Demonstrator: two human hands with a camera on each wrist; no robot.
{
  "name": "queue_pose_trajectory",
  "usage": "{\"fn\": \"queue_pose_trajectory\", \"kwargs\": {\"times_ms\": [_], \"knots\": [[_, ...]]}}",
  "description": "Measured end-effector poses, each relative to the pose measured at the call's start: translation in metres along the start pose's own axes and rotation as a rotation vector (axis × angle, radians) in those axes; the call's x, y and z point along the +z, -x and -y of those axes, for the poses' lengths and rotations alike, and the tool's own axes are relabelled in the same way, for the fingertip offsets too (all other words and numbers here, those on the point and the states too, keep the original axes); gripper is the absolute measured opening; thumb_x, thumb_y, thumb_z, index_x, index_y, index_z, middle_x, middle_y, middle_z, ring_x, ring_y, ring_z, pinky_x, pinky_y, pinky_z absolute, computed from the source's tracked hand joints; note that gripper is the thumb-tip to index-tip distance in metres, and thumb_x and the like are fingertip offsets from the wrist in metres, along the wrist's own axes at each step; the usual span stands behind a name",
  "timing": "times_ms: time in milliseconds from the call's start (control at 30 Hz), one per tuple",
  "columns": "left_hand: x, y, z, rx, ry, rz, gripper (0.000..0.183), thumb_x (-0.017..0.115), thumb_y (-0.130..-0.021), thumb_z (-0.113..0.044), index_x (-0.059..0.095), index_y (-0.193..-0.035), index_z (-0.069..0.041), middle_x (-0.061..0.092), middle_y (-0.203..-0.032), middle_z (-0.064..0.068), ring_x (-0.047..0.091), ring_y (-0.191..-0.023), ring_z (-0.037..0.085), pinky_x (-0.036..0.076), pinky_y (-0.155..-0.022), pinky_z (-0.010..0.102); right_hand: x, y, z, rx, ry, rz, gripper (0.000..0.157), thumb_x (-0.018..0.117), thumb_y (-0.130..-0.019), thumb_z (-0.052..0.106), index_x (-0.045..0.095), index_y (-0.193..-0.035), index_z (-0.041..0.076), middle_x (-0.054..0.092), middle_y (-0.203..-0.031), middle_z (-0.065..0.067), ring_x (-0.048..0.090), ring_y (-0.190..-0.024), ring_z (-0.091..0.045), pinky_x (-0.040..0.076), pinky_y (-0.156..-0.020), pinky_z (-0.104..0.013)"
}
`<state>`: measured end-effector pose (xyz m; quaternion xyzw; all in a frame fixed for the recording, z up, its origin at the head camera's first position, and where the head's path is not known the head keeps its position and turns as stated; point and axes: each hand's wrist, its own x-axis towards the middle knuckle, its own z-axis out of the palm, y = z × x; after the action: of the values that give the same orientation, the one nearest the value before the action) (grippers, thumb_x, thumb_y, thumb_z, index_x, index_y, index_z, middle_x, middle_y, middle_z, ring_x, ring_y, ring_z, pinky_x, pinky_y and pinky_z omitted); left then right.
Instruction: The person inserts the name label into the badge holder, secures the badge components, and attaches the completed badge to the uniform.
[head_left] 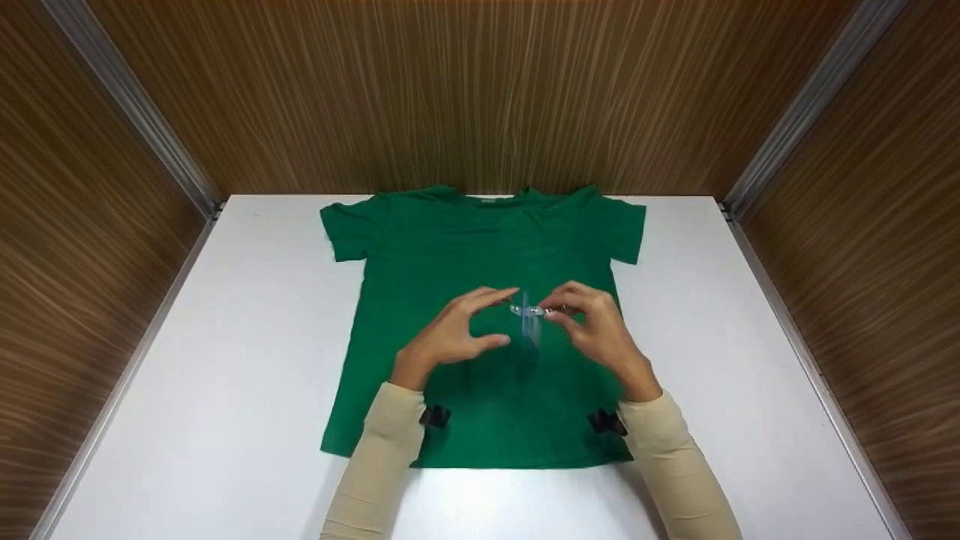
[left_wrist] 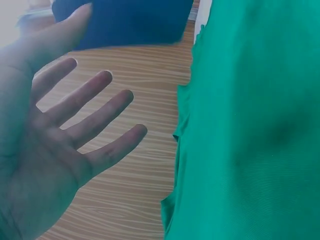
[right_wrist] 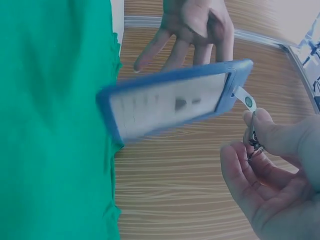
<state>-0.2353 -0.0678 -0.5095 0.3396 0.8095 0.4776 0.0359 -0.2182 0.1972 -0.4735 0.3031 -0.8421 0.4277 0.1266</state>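
Observation:
A blue ID badge holder (right_wrist: 170,105) with a clear window and a card inside hangs tilted above the green T-shirt (head_left: 480,405). From its slotted end runs a short clear strap (right_wrist: 245,98) with a snap and a metal clip (right_wrist: 255,142). My right hand (head_left: 600,330) pinches the clip between thumb and fingers. Fingers spread and thumb apart, my left hand (head_left: 454,330) is held just left of the badge holder, with nothing in its grasp. In the head view the badge holder appears nearly edge-on and blurred.
The T-shirt lies spread flat on a white table (head_left: 247,345), its collar toward the back. Wood-grain panels (head_left: 480,97) close off the back and both sides, with metal rails (head_left: 817,90) along the corners. A dark wrist strap (head_left: 606,421) shows at each sleeve.

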Motion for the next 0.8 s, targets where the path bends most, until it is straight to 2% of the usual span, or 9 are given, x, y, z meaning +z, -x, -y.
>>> {"fn": "queue_pose_trajectory", "kwargs": {"times_ms": [200, 333, 533, 800], "knots": [[-0.0006, -0.0033, -0.0029, 0.073, -0.025, -0.078, 0.048, 0.066, -0.102, -0.019, 0.057, -0.149, -0.020, 0.060, -0.142, 0.008, 0.058, -0.132, 0.027, 0.048, -0.113, 0.049, -0.0009, 0.0002, -0.0007, -0.017, 0.013, 0.018, 0.011, 0.072, -0.093, 0.001, 0.080, -0.100, 0.003, 0.073, -0.099, -0.011, 0.072, -0.091, -0.022, 0.063, -0.081, -0.037], [-0.0009, -0.0048, -0.0074, 0.111, -0.044, -0.096, 0.041, 0.062, -0.104, -0.021, 0.062, -0.145, -0.018, 0.060, -0.141, 0.009, 0.058, -0.133, 0.023, 0.047, -0.114, 0.043, 0.0015, 0.0002, 0.0009, -0.025, 0.004, 0.029, 0.011, 0.071, -0.094, 0.000, 0.080, -0.100, 0.003, 0.072, -0.099, -0.012, 0.072, -0.091, -0.022, 0.063, -0.081, -0.039], [0.0015, -0.0064, -0.0093, 0.137, -0.070, -0.090, 0.039, 0.057, -0.105, -0.026, 0.063, -0.143, -0.016, 0.059, -0.140, 0.011, 0.058, -0.132, 0.025, 0.048, -0.113, 0.042, 0.0041, 0.0003, 0.0032, -0.032, 0.001, 0.038, 0.011, 0.071, -0.093, 0.000, 0.080, -0.100, 0.002, 0.072, -0.098, -0.012, 0.072, -0.091, -0.022, 0.063, -0.082, -0.040], [0.0022, -0.0065, -0.0099, 0.135, -0.067, -0.090, 0.042, 0.058, -0.105, -0.024, 0.060, -0.146, -0.015, 0.059, -0.141, 0.012, 0.058, -0.133, 0.025, 0.047, -0.114, 0.044, 0.0066, 0.0011, 0.0056, -0.039, 0.008, 0.057, 0.011, 0.072, -0.092, -0.002, 0.080, -0.099, 0.002, 0.071, -0.098, -0.013, 0.073, -0.091, -0.023, 0.063, -0.082, -0.040]]}}
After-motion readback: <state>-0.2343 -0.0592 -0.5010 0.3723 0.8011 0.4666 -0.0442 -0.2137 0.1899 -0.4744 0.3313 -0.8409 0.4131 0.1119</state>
